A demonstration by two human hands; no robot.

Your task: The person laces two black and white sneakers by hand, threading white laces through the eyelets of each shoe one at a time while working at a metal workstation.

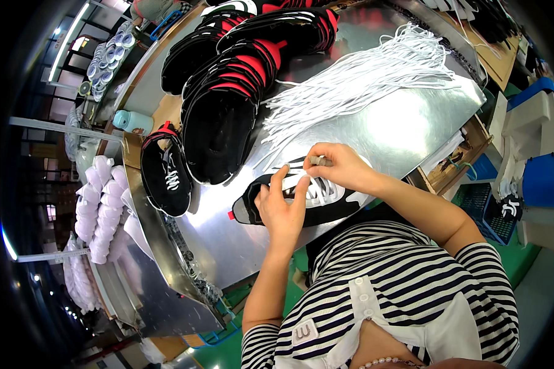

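Note:
A black shoe upper [329, 213] with a white and grey lacing panel lies sideways on the metal table in front of me, its red heel tab toward the left. My left hand [281, 206] is closed on it at the collar end, index finger and thumb over the eyelet area. My right hand [343, 166] pinches a white shoelace [297, 174] just above the eyelets, close to the left thumb. A light wrap covers part of a right fingertip. The exact grip under the fingers is partly hidden.
Loose white shoelaces [357, 77] spread across the metal table [406, 132]. Nested black and red uppers [218, 132] stack at the left, beside a single laced upper [166, 175]. A light-blue bottle [132, 122] stands beyond. An open wooden drawer [465, 157] sits at the right.

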